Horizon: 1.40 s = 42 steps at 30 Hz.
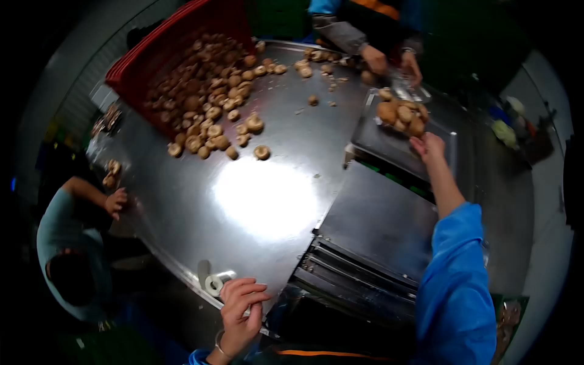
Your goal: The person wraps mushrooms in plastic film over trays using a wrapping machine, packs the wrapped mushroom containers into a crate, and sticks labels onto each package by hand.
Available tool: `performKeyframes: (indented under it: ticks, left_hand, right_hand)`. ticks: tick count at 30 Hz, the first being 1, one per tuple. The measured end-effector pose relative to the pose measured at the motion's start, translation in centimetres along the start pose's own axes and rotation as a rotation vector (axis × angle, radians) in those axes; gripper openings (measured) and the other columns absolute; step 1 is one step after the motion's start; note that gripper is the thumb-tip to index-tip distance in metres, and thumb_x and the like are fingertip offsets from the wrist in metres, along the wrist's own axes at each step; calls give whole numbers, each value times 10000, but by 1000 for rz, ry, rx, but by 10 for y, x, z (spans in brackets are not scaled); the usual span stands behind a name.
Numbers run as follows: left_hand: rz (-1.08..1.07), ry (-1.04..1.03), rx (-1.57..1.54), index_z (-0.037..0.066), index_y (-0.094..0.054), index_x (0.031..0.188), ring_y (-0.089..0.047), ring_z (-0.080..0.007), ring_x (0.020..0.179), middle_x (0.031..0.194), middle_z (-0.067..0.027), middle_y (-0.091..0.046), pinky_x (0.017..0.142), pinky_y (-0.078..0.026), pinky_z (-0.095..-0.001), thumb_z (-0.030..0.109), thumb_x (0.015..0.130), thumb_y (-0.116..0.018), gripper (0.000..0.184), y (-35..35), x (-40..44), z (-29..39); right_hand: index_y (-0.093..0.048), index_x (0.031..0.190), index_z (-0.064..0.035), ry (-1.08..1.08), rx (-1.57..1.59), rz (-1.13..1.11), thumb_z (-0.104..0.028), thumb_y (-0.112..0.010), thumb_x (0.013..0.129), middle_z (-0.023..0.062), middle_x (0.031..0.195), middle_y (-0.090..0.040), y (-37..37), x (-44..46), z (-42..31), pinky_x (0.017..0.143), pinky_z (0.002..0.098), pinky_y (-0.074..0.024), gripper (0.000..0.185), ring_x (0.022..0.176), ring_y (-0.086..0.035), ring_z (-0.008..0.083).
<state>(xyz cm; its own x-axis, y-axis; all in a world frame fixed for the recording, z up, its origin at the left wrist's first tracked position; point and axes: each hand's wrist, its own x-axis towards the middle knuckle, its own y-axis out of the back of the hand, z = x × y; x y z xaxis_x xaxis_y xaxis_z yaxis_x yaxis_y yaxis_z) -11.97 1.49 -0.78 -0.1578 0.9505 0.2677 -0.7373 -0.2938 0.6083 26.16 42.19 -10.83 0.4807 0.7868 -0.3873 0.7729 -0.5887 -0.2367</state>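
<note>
My right hand (429,146) reaches far out over a flat metal platform (380,137), right at the near side of a small heap of mushrooms (403,114). Its fingers look closed, and whatever they pinch is too small or hidden to make out. Clear plastic (410,90) lies behind that heap. Near the table's front edge, my left hand (240,309) hovers with fingers loosely bent and apart, nothing visible in it. Just beside its fingertips is a pale roll (214,285), which looks like tape or labels.
A tipped red crate (143,58) spills many loose mushrooms (210,100) over the metal table (182,201). Across the table a co-worker's hands (389,62) handle mushrooms and plastic. Another person's hand (115,202) rests at the left edge. A dark machine (359,267) stands before me.
</note>
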Motion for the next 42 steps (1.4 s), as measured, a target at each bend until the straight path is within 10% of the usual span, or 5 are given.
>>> performKeyframes:
  ticks: [15, 20, 28, 34, 42]
  left_hand:
    - [-231, -568, -254, 58, -382, 1251, -351, -348, 1185, 1323, -192, -297, 973, -307, -401, 186, 837, -522, 455, -128, 86, 103]
    - [-552, -533, -181, 100, -412, 1245, -476, -296, 1082, 1133, -132, -531, 913, -362, -408, 256, 856, -493, 427, -201, 95, 90]
    - [-308, -682, -348, 79, -538, 1052, -555, -216, 913, 1025, -73, -570, 753, -474, -301, 78, 718, -653, 353, -167, 94, 157]
    - [-299, -1074, 2, 78, -580, 960, -485, -282, 923, 985, -101, -534, 793, -443, -338, 22, 672, -608, 294, -221, 69, 185]
    - [-360, -670, -200, 58, -547, 908, -552, -310, 803, 907, -103, -574, 699, -465, -356, 86, 697, -635, 230, -185, 91, 160]
  right_hand:
    - [-392, 997, -25, -106, -50, -187, -20, -450, 858, 122, 896, -504, 200, -273, -39, 640, 372, -562, 151, 738, -610, 273]
    - [-371, 1109, -10, -126, -114, -136, -65, -491, 850, 141, 994, -502, 236, -322, -30, 619, 349, -557, 291, 741, -609, 246]
    - [-506, 1113, -16, 581, -417, -153, -81, -534, 835, 51, 944, -523, 248, -349, -57, 654, 169, -406, 287, 741, -479, 52]
    - [-555, 1070, -55, 860, -585, -152, -75, -542, 812, 61, 996, -562, 211, -326, -60, 791, 262, -426, 260, 919, -516, 150]
    - [-558, 1082, -89, 1073, -850, -359, -223, -592, 768, 110, 1161, -514, 212, -306, -57, 948, 388, -325, 344, 1130, -431, 279]
